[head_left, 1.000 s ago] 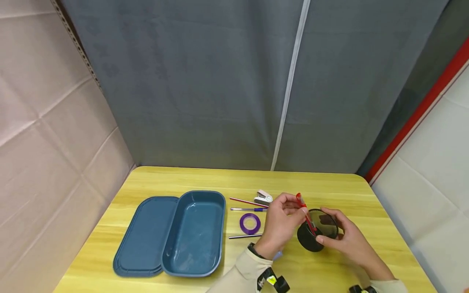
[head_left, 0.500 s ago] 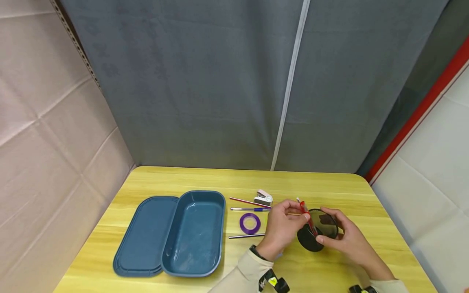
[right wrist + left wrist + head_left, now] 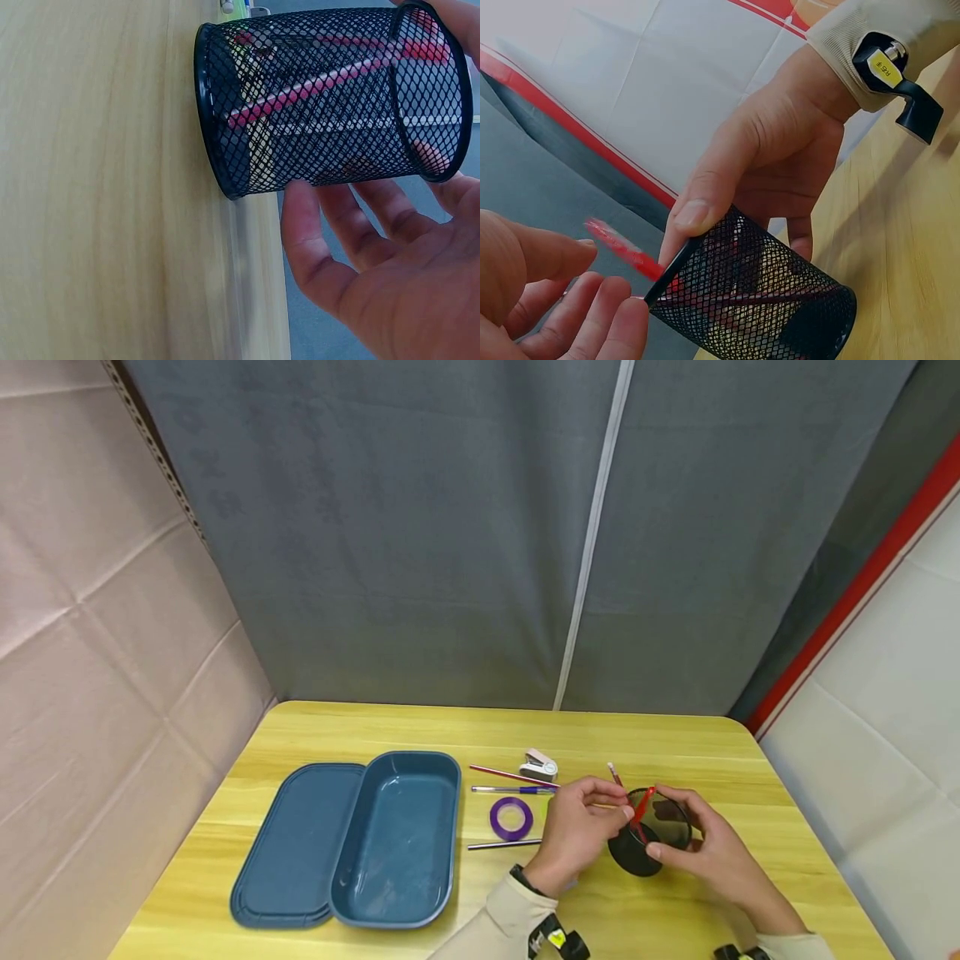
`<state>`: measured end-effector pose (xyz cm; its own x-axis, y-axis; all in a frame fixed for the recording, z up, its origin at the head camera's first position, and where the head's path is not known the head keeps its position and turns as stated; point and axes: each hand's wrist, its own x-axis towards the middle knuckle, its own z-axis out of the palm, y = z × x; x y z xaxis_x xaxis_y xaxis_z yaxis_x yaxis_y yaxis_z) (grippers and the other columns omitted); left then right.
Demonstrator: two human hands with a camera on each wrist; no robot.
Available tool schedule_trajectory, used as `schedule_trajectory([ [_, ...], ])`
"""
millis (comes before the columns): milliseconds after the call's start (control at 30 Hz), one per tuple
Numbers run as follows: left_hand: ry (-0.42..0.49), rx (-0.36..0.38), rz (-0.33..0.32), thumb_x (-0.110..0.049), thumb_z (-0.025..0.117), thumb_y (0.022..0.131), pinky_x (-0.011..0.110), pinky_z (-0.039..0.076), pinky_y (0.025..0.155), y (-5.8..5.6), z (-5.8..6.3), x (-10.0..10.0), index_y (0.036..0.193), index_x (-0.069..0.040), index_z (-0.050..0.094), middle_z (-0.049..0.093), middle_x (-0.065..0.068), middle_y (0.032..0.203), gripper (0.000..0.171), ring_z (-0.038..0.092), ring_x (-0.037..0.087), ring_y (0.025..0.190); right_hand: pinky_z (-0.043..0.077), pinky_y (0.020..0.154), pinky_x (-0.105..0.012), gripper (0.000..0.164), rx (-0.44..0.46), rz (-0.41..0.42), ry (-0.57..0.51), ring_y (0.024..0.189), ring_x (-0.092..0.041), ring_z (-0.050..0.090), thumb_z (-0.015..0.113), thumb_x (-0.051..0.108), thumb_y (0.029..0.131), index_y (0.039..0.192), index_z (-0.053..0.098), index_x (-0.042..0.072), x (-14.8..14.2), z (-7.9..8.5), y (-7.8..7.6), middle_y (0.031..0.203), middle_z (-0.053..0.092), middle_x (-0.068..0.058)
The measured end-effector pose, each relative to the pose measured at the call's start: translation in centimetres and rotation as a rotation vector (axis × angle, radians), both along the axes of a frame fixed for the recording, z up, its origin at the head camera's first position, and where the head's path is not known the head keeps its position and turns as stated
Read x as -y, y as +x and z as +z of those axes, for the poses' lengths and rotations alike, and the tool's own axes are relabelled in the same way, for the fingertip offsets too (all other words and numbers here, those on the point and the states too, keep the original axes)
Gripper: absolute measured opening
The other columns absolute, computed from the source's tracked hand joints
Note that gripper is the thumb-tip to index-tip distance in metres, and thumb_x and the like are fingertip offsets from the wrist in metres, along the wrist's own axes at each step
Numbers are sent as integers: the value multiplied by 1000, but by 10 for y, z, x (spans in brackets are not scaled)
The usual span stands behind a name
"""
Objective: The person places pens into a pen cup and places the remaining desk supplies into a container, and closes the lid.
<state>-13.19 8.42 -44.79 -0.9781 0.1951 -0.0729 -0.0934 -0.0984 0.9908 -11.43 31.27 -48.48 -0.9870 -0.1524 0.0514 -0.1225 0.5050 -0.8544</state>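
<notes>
Our right hand [image 3: 705,847] held the cup [image 3: 632,858] on the right of the table [image 3: 660,927]. The red pen [image 3: 641,808] leaned inside, its top above the rim. Just beside it, our left hand's [image 3: 576,827] fingers were parted, loosely bent; whether they touched the pencil [image 3: 614,773], we could not tell. Tape [image 3: 495,820] lay left of them.

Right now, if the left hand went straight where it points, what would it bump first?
Most likely the red pen leaning in the black cup, just ahead of the left hand. The cup is very close too, so I can't be certain.
</notes>
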Motion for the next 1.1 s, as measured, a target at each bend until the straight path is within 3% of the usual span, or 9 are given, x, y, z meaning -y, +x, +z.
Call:
schedule_trajectory([
  [333,-30,-6,-8,-7,83,89,21,59,67,0,-3,4,107,-8,78,79,4,101,19,73,7,80,55,71,-30,67,20,4,-1,115,10,52,81,19,94,153,50,13,0,1,-1,151,53,-20],
  [467,-47,-18,-3,-9,84,88,21,58,70,1,-3,6,104,-13,78,79,4,102,18,73,6,81,56,75,-30,68,26,-4,7,115,9,52,82,20,94,154,49,14,0,2,-1,149,54,-23],
  [633,-45,-29,1,-10,85,88,21,58,74,0,-6,11,100,-21,78,79,-1,102,18,73,6,84,55,73,-31,69,20,-12,14,116,8,52,83,21,93,153,50,15,0,3,-1,150,54,-22],
  [800,-27,-46,-16,-9,84,87,21,58,78,-1,-10,19,104,-17,78,78,-4,102,20,72,7,88,55,71,-31,67,12,-13,7,116,8,53,83,20,92,151,51,16,0,2,-1,149,55,-20],
  [933,-46,-63,-21,-10,84,87,21,58,82,-3,-13,28,108,-15,77,76,-5,102,22,71,7,90,56,70,-32,65,3,-4,-9,116,10,52,83,18,93,150,52,14,0,0,-1,151,55,-13],
  [1100,-102,-98,-10,-12,85,87,22,58,82,-3,-19,38,109,-14,77,76,-1,105,24,69,6,92,56,69,-32,64,3,-3,-14,117,13,50,83,19,93,149,52,11,0,-1,-2,147,54,15],
])
